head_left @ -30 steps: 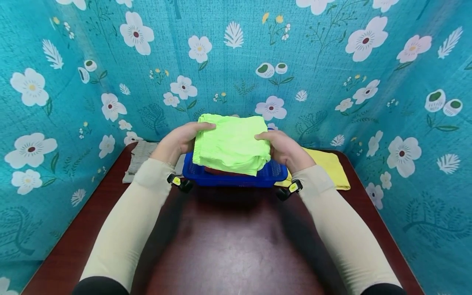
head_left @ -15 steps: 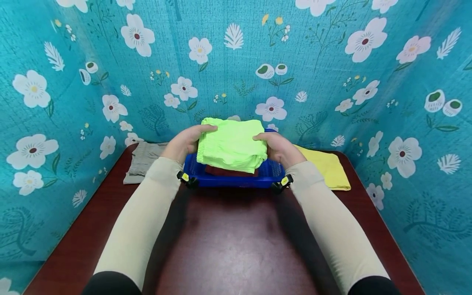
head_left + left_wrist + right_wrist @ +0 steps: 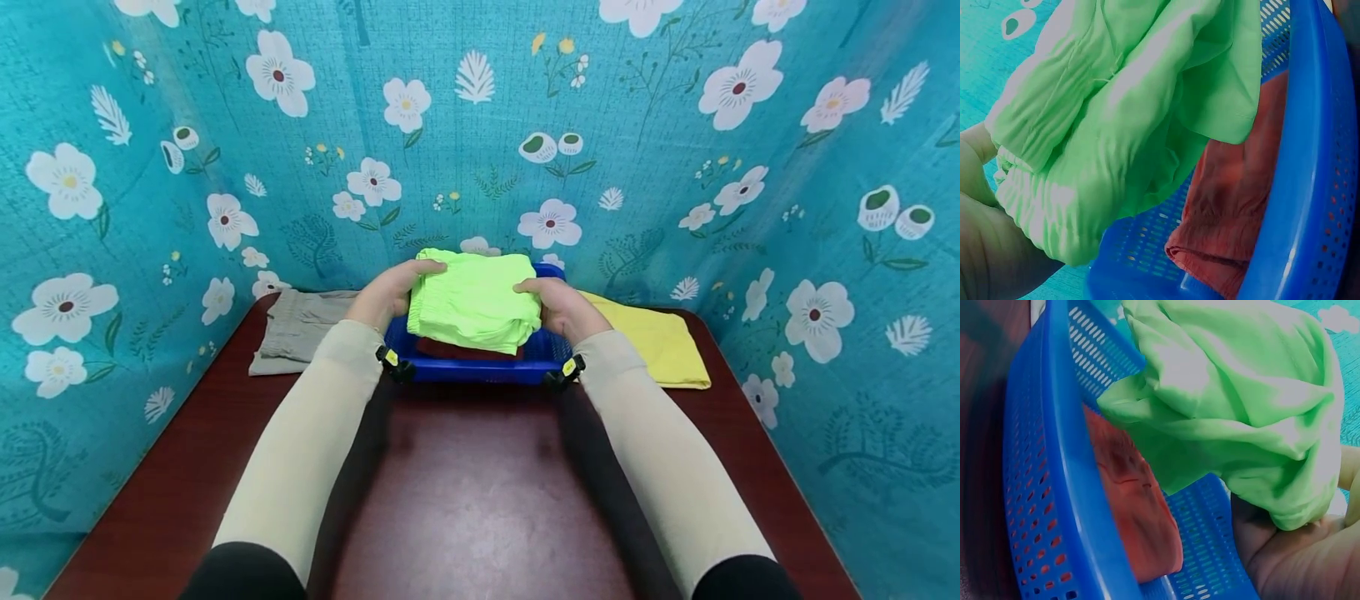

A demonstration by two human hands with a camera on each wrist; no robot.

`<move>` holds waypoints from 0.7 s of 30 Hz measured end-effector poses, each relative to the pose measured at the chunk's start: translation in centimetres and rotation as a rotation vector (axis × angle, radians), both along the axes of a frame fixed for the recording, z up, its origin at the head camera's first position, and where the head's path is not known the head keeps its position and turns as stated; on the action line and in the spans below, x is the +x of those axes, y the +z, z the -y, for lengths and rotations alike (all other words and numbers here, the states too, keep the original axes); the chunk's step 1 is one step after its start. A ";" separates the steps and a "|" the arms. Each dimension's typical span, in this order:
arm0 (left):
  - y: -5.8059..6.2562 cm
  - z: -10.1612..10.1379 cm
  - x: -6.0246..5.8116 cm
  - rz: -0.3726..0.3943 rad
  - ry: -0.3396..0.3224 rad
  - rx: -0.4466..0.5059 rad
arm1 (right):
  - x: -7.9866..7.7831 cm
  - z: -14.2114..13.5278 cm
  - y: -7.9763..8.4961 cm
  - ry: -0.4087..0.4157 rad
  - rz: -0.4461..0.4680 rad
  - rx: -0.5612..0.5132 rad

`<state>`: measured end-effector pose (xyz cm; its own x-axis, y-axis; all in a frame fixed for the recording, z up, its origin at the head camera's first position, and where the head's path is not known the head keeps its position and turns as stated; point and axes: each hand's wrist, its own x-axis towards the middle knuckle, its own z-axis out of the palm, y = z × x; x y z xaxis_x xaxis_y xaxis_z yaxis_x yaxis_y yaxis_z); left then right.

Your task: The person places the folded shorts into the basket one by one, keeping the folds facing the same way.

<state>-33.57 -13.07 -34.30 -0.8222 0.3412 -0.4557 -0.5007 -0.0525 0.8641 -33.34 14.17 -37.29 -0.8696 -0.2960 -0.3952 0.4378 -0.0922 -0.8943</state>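
A neatly folded pair of neon-green shorts (image 3: 476,300) with a gathered elastic edge is held over a blue plastic basket (image 3: 480,372). My left hand (image 3: 384,298) grips its left side, thumb on top. The right hand (image 3: 564,307) holds the opposite side the same way. In the left wrist view, the green shorts (image 3: 1104,137) hang above the basket, with a gap under part of them. Inside the basket lies a folded reddish-brown garment (image 3: 1229,200), partly covered by the green cloth from the head view.
A folded grey garment (image 3: 296,325) lies on the dark red table (image 3: 465,500) left of the basket. Folded yellow cloth (image 3: 660,342) lies to the right. A blue floral curtain (image 3: 480,142) stands close behind and on both sides.
Both hands have moved slightly lower in the head view with the green shorts, toward the basket, and have come a little closer together. The grip on both sides stays the same.
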 end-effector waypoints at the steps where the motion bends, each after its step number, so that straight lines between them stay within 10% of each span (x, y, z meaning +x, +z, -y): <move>1: -0.1 0.0 -0.2 0.004 0.006 -0.006 | -0.1 0.0 -0.2 -0.008 0.001 0.005; 21: -3.2 -0.2 -2.6 0.032 0.098 -0.069 | -1.5 0.2 -2.9 -0.023 0.084 0.014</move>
